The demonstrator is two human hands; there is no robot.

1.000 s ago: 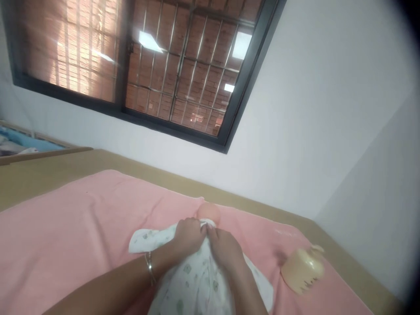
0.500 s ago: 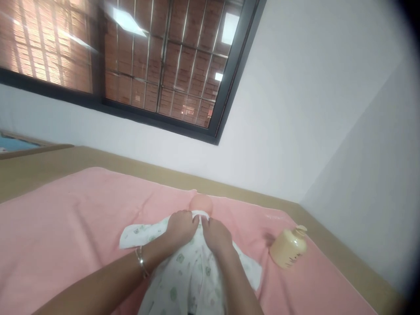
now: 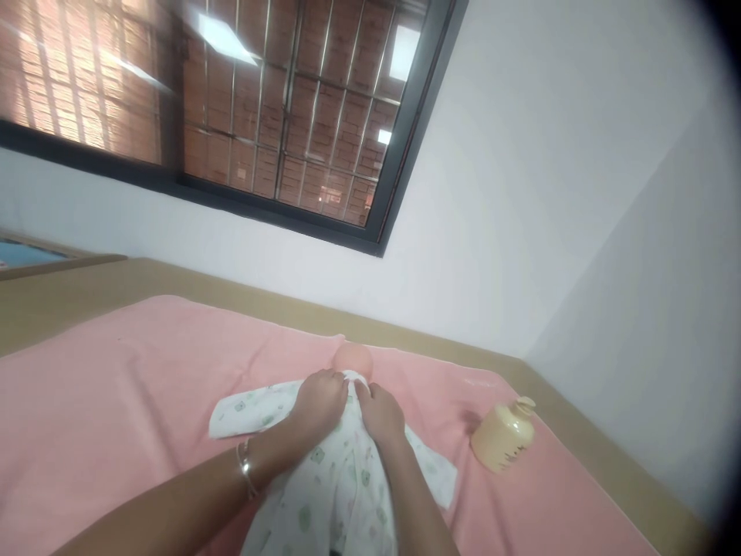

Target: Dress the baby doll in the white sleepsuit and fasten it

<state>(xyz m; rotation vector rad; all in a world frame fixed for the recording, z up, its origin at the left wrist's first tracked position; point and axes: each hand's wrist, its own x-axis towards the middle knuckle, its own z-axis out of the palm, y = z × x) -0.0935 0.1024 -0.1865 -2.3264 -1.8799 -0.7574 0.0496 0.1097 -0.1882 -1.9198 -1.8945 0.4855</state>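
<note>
Garment (image 3: 327, 483) collar edge pinched by left hand (image 3: 317, 401) and right hand (image 3: 383, 417) fingers, pink towel (image 3: 116, 401) open leftward.

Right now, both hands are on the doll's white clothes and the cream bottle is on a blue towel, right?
Not quite. The towel is pink, not blue, as the head view shows. The left hand and right hand are both on the doll's white clothes, and the cream bottle is on that towel.
</note>
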